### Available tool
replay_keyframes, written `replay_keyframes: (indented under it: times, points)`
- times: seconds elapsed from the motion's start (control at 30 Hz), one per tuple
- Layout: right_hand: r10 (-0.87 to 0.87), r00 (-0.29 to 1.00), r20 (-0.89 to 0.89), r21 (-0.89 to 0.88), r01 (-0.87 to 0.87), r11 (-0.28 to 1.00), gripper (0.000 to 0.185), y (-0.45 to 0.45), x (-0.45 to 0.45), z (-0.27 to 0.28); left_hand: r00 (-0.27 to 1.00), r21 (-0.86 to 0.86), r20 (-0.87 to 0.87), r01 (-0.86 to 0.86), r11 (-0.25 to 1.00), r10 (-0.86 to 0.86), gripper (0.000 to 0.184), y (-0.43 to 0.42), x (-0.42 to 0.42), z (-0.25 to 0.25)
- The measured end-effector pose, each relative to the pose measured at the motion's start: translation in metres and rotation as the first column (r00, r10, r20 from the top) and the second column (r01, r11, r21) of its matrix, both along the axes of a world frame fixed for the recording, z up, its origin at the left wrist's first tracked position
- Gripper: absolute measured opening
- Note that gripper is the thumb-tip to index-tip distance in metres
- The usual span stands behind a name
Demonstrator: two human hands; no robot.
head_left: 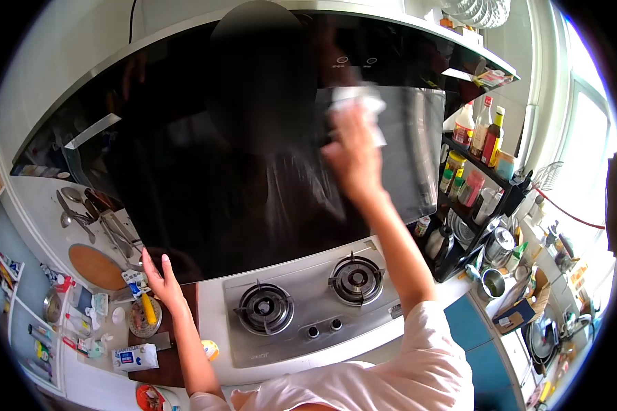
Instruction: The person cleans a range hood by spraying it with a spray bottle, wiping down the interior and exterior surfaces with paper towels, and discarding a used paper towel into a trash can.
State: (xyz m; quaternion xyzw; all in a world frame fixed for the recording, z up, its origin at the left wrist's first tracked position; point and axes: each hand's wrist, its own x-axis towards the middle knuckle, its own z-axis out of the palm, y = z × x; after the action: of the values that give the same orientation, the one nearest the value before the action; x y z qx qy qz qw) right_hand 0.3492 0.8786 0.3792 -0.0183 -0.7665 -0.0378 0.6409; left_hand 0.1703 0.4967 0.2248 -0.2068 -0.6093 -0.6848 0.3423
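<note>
A large black glossy range hood point(178, 185) fills the upper middle of the view. My right hand point(354, 147) is closed on a white cloth point(365, 103), pressed to the hood's right part below two round control marks; hand and cloth are slightly blurred. Near the hood's lower left corner is my left hand point(163, 279), its fingers apart and nothing held, at the hood's edge. Below the hood lies a steel gas stove point(301, 349) with two burners and two black knobs.
On the right, a black rack point(476, 164) holds bottles and jars, beside a pot point(491, 282) and a cardboard box point(528, 308). At left are hanging utensils, a round wooden board point(97, 267), a white packet point(135, 357) and shelves point(31, 301).
</note>
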Motion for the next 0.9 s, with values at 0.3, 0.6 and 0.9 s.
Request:
replay_keyframes:
  times: [0.3, 0.6, 0.9]
  points:
    - [0.195, 0.882, 0.429, -0.035, -0.2, 0.979, 0.069, -0.088, -0.001, -0.13, 0.999, -0.005, -0.025, 0.02, 1.0, -0.02, 0.052, 0.0, -0.006, -0.005]
    - [-0.28, 0.926, -0.253, -0.408, 0.161, 0.899, 0.059, 0.082, 0.041, -0.084, 0.998, -0.022, 0.005, 0.056, 0.998, -0.056, 0.053, -0.002, -0.001, -0.002]
    - [0.232, 0.94, 0.25, -0.208, -0.181, 0.961, 0.073, -0.047, 0.04, -0.201, 0.999, -0.031, -0.013, 0.041, 0.999, -0.041, 0.049, -0.01, -0.017, -0.01]
